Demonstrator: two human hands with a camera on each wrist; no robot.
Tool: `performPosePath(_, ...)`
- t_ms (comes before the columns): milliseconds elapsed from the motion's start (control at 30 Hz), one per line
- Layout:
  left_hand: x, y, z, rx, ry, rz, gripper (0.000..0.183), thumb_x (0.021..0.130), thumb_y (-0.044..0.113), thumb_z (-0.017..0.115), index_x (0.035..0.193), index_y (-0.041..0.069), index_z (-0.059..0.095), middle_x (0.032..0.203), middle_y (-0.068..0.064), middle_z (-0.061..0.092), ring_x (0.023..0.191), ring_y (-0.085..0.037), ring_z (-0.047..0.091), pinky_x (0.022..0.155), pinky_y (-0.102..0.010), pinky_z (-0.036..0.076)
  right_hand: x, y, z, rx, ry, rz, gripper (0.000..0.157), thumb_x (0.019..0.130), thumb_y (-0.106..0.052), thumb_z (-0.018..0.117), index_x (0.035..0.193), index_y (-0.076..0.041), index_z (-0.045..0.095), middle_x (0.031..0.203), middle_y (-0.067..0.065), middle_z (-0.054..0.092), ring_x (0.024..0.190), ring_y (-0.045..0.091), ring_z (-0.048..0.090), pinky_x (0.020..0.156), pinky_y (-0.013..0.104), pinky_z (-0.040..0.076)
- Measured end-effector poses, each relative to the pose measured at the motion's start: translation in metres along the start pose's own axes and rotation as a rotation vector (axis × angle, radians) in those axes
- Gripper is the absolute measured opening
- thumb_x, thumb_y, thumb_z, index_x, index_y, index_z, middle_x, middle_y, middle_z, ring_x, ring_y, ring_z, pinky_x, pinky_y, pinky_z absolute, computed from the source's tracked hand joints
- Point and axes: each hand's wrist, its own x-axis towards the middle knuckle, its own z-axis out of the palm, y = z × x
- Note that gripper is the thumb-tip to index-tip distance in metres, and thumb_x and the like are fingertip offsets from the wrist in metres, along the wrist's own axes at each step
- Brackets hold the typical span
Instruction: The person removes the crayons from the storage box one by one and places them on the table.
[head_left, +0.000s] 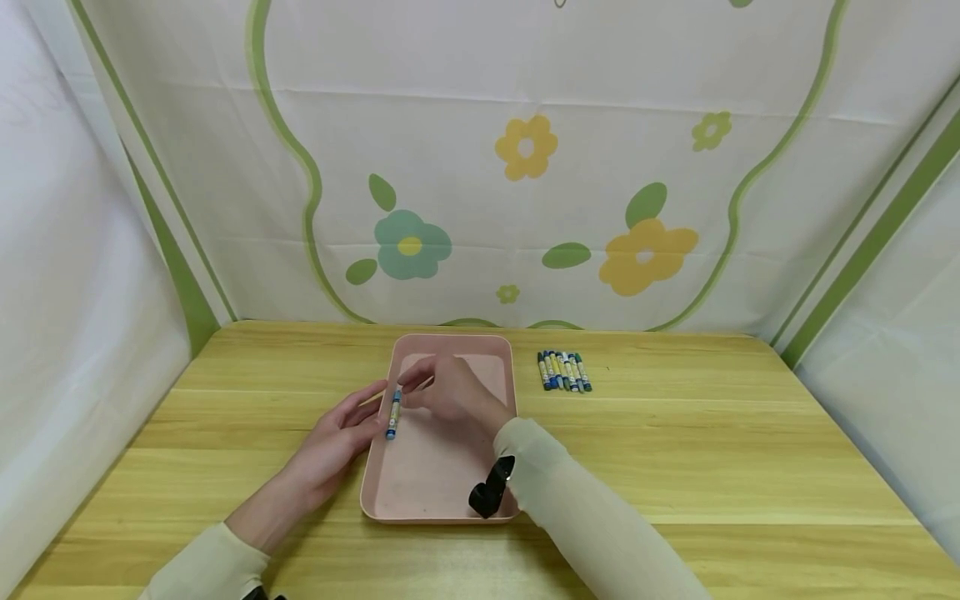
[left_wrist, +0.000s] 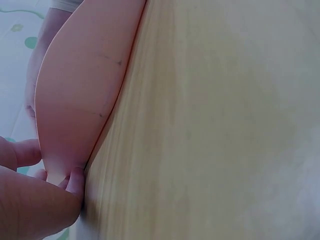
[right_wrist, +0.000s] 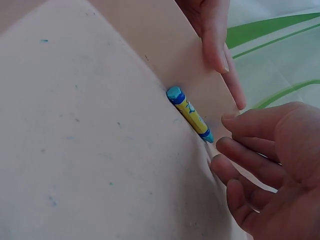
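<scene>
A light-blue crayon [right_wrist: 191, 114] with a yellow wrapper lies against the inner left side of a pink tray [head_left: 438, 510]. My left hand [head_left: 335, 446] holds the tray's left edge, thumb at the rim and fingers along the outer wall, as the left wrist view shows. Over the tray reaches my right hand [head_left: 450, 390], its fingers loosely bent with nothing between them. In the right wrist view its fingertips [right_wrist: 226, 145] are right beside the crayon's pointed end.
Right of the tray, several crayons [head_left: 564, 372] lie side by side in a row on the wooden table [head_left: 675, 467]. Small blue specks mark the tray's floor. A white curtain [head_left: 450, 100] with printed flowers hangs behind the table, with white cloth at both sides.
</scene>
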Motion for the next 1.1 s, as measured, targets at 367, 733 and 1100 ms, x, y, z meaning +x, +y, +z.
performPosePath(367,-0.0002,0.0007,-0.0007,0.001,-0.007,-0.009,0.063,0.110,0.017,0.056,0.168,0.018,0.030,0.175,-0.014,0.028,0.161,-0.031,0.032,0.109,-0.017,0.048,0.0012,0.0008,-0.0007,-0.016,-0.066,-0.007,0.030,0.092,-0.022,0.085,0.121,-0.023,0.081,0.110,-0.010,0.081,0.094,0.007,0.068,0.075,0.022,0.055)
performPosePath(733,-0.0001,0.0015,-0.0003,-0.004,-0.001,-0.015,0.062,0.111,0.017,0.055,0.168,0.019,0.030,0.175,-0.015,0.027,0.160,-0.030,0.033,0.102,-0.011,0.048,0.0014,0.0016,-0.0003,-0.031,-0.090,-0.029,0.034,0.092,-0.022,0.084,0.125,-0.024,0.080,0.116,-0.011,0.081,0.099,0.006,0.069,0.084,0.023,0.057)
performPosePath(1100,0.0008,0.0005,-0.0008,0.000,-0.002,-0.009,0.062,0.111,0.017,0.055,0.168,0.019,0.031,0.175,-0.015,0.028,0.160,-0.029,0.033,0.101,-0.010,0.048,0.0014,0.0011,0.0016,-0.058,-0.067,-0.024,0.039,0.090,-0.022,0.086,0.128,-0.025,0.078,0.124,-0.008,0.079,0.101,0.008,0.069,0.082,0.023,0.056)
